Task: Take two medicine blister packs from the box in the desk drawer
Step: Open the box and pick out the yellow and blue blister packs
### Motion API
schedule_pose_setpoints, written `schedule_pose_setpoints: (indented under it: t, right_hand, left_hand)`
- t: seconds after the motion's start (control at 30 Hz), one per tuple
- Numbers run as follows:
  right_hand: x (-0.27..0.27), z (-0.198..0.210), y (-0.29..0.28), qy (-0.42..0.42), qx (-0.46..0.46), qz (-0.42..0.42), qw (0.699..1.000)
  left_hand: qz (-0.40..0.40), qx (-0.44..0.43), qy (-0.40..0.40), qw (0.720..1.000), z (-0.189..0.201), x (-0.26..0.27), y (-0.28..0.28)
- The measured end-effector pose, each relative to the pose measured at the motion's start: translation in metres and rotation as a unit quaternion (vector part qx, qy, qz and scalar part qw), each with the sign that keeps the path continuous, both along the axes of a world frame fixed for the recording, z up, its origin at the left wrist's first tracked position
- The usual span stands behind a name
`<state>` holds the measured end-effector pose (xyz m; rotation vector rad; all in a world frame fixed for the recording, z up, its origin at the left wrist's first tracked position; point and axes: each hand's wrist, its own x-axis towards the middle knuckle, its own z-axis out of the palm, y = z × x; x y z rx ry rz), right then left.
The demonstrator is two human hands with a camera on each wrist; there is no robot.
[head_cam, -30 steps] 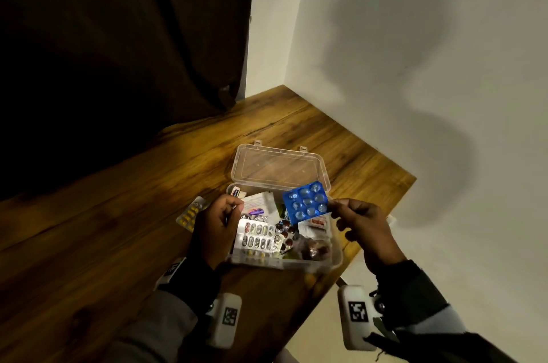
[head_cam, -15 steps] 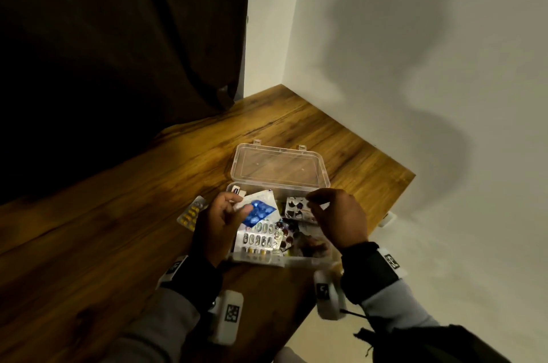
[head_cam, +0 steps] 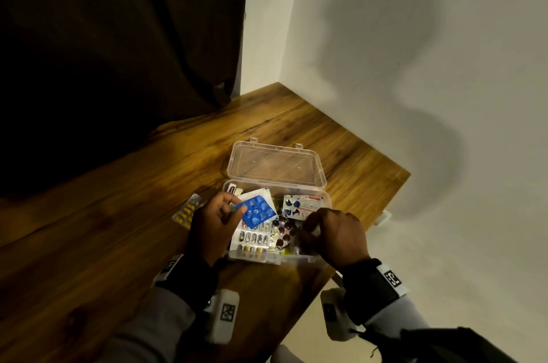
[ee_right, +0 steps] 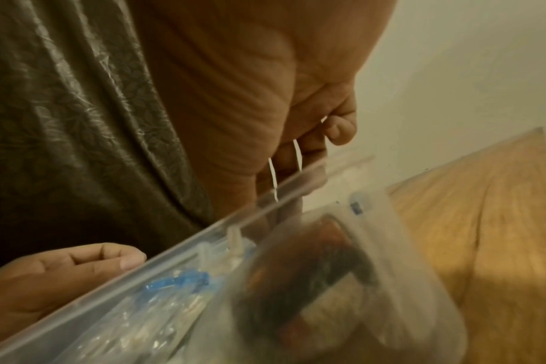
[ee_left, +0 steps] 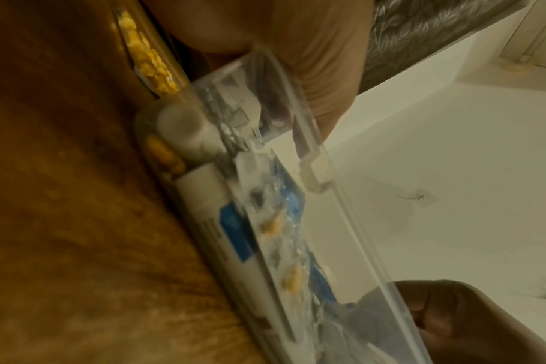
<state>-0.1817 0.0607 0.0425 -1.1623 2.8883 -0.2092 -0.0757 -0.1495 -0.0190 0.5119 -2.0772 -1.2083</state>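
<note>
A yellow blister pack (head_cam: 186, 211) lies on the desk (head_cam: 89, 229) left of the clear box (head_cam: 324, 199). The left hand (head_cam: 212, 224) pinches a blue blister pack (head_cam: 258, 211) over the box's left side. At the box's near right, the right hand (head_cam: 335, 236) curls its fingers into the contents; whether they grip anything I cannot tell.

Dim, warm lighting; head view sharp with wide-angle edge distortion, large soft wall shadow; both wrist views blurred, noisy

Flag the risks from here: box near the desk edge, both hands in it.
1. The clear plastic box sits near the desk's front edge; the right hand digging inside could nudge it off.
2. The left hand holds the blue blister pack by one edge; it may slip.
</note>
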Motion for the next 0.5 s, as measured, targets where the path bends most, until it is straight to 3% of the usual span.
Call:
schedule_pose_setpoints:
  t: [0.1, 0.17, 0.2, 0.3, 0.37, 0.5]
  right_hand:
    - [-0.002, 0.003, 0.002, -0.019, -0.040, -0.022, 0.999]
    - [-0.004, 0.008, 0.003, -0.097, -0.140, -0.045, 0.984]
    - [-0.006, 0.012, 0.004, -0.145, -0.213, -0.055, 0.965]
    - [-0.008, 0.027, 0.006, -0.282, -0.397, -0.088, 0.869]
    - [-0.007, 0.035, 0.006, -0.355, -0.440, -0.117, 0.817]
    - [-0.007, 0.037, 0.005, -0.430, -0.462, -0.159, 0.759]
  left_hand:
    - [0.001, 0.003, 0.005, 1.000, 0.001, 0.000, 0.000]
    - [0.000, 0.006, 0.004, 1.000, 0.001, 0.000, 0.000]
    - [-0.001, 0.006, 0.004, 1.000, 0.001, -0.001, 0.000]
    - [-0.002, 0.009, 0.008, 1.000, 0.001, -0.001, 0.000]
    - [-0.004, 0.015, 0.012, 1.000, 0.001, -0.002, 0.000]
    - [-0.007, 0.008, 0.017, 1.000, 0.002, -0.001, 0.001]
